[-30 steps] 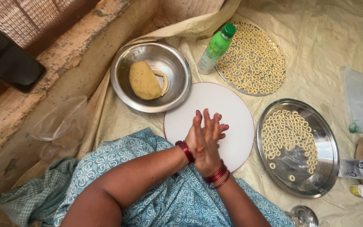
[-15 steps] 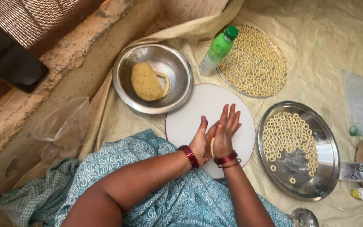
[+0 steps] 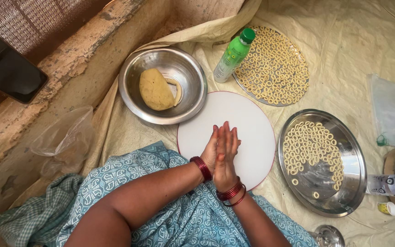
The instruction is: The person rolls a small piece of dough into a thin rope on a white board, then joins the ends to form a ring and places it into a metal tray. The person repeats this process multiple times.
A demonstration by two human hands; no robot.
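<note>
Over the white round board (image 3: 248, 132), your left hand (image 3: 210, 153) and right hand (image 3: 226, 155) had slid back palm to palm, fingers straight and closed, whatever dough lay between them hidden, near the steel bowl's dough lump (image 3: 155, 89).

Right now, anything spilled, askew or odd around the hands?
Nothing spilled. Both hands, left hand and right hand, are pressed palm to palm over the round white board. The green-capped plastic bottle lies tilted, resting partly on the round tray of dough rings.

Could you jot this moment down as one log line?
left hand pressed against right hand | over white round board | dough bowl behind
</note>
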